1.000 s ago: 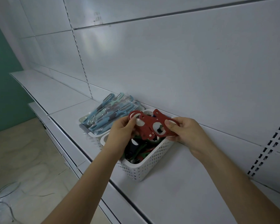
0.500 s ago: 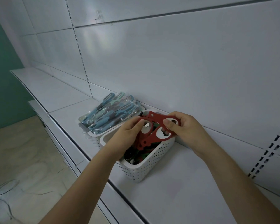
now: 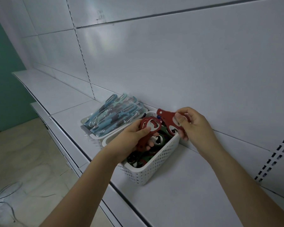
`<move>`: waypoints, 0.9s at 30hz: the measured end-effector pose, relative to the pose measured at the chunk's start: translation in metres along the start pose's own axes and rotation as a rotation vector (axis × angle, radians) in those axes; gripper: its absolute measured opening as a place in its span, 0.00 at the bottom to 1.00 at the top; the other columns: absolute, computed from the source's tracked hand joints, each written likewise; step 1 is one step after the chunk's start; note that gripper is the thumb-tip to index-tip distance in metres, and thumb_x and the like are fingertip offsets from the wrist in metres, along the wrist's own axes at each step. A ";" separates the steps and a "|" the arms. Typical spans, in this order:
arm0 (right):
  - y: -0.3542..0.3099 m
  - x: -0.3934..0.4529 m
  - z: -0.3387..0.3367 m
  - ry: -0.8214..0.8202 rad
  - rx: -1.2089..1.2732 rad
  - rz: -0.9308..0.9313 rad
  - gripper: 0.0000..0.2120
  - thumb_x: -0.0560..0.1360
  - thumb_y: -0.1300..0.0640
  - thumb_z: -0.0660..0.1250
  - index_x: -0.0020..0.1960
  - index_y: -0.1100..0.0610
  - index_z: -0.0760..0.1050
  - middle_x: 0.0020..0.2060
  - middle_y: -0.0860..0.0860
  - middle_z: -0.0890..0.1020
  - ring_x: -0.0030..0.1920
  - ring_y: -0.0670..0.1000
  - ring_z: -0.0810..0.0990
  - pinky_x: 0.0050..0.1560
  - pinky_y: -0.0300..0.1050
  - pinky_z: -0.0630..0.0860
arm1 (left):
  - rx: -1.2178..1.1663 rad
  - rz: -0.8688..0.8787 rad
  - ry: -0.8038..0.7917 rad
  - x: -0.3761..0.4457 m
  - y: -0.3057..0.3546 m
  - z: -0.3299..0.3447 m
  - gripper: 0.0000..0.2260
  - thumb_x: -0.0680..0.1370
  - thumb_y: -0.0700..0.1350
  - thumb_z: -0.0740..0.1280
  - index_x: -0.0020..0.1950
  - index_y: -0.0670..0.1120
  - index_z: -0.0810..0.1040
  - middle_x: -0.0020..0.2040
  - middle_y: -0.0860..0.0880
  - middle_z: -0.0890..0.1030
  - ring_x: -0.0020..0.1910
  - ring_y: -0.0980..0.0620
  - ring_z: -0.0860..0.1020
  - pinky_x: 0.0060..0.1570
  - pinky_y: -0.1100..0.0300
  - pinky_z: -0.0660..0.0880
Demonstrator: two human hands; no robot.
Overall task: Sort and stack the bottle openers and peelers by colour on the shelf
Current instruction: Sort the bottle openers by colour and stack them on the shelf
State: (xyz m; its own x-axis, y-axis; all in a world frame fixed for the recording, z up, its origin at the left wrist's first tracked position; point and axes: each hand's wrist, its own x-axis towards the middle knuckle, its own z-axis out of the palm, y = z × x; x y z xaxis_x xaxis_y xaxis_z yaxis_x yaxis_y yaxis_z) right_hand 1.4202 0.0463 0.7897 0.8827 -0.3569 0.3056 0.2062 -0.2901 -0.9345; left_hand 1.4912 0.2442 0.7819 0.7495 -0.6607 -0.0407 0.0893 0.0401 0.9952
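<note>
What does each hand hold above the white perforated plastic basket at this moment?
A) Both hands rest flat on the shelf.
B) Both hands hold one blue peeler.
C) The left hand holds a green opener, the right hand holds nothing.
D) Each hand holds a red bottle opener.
D: the left hand grips one red flat plastic bottle opener and the right hand pinches another red bottle opener, above the white perforated plastic basket.

A teal wall stands at left above a pale marbled floor with thin cables.
</note>
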 end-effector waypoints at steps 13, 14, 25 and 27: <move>0.003 -0.001 0.008 -0.106 -0.048 -0.036 0.06 0.77 0.61 0.69 0.52 0.53 0.80 0.35 0.50 0.83 0.28 0.47 0.80 0.33 0.39 0.76 | -0.078 -0.113 -0.090 0.005 0.003 -0.004 0.21 0.74 0.43 0.62 0.67 0.41 0.71 0.48 0.41 0.77 0.39 0.51 0.74 0.26 0.64 0.67; 0.002 -0.002 0.010 -0.089 -0.035 -0.044 0.07 0.77 0.61 0.69 0.53 0.53 0.80 0.35 0.49 0.83 0.28 0.47 0.80 0.33 0.37 0.76 | -0.045 -0.119 -0.082 0.004 0.003 -0.003 0.19 0.76 0.45 0.63 0.66 0.42 0.73 0.48 0.41 0.77 0.39 0.52 0.75 0.26 0.64 0.67; 0.011 -0.011 0.031 -0.039 -0.402 -0.281 0.16 0.78 0.59 0.67 0.64 0.48 0.79 0.55 0.43 0.82 0.44 0.36 0.78 0.52 0.40 0.77 | 0.226 -0.012 -0.086 -0.004 0.002 0.005 0.11 0.83 0.46 0.63 0.65 0.51 0.71 0.47 0.44 0.79 0.34 0.54 0.76 0.38 0.57 0.78; 0.009 -0.012 0.031 -0.087 -0.424 -0.298 0.16 0.80 0.59 0.64 0.65 0.48 0.79 0.58 0.42 0.81 0.55 0.40 0.79 0.59 0.43 0.76 | 0.294 -0.018 -0.040 -0.003 0.002 0.004 0.10 0.82 0.46 0.64 0.63 0.51 0.71 0.39 0.48 0.79 0.30 0.54 0.74 0.30 0.60 0.74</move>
State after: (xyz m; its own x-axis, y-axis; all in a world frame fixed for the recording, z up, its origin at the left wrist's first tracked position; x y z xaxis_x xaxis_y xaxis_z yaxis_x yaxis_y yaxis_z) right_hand 1.4243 0.0754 0.7720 0.8471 -0.1345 0.5141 0.2809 -0.7080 -0.6480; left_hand 1.4859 0.2434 0.7840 0.7222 -0.6890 -0.0609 -0.0958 -0.1868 0.9777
